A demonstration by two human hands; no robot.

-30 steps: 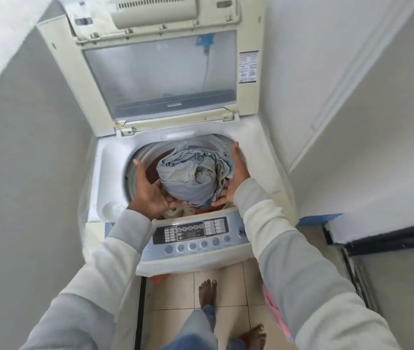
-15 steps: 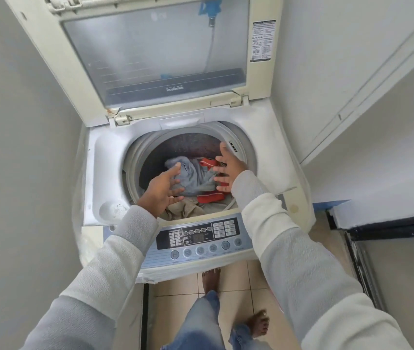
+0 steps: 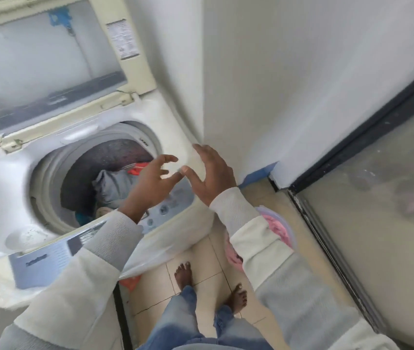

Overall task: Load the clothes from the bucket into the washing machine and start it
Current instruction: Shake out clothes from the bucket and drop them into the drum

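A white top-loading washing machine [image 3: 4, 178] stands with its lid [image 3: 44, 64] raised. Grey clothes [image 3: 115, 185] and a red garment [image 3: 139, 170] lie inside its drum. My left hand [image 3: 150, 183] hovers over the drum's right rim, fingers spread and holding nothing. Beside it, over the machine's right corner, my right hand [image 3: 211, 173] is also spread and empty. On the floor to the right, under my right sleeve, a bucket [image 3: 290, 236] holds pink clothes [image 3: 276, 227], partly hidden by the arm.
The control panel [image 3: 170, 205] runs along the machine's front edge. A white wall corner [image 3: 226, 97] stands close on the right, then a dark-framed glass door [image 3: 377, 198]. My bare feet [image 3: 183, 274] are on the tiled floor. An orange item [image 3: 130, 282] lies under the machine's front.
Both hands have come up out of the drum and moved right, leaving the grey clothes inside. The camera has swung right, bringing the bucket of pink clothes into view.
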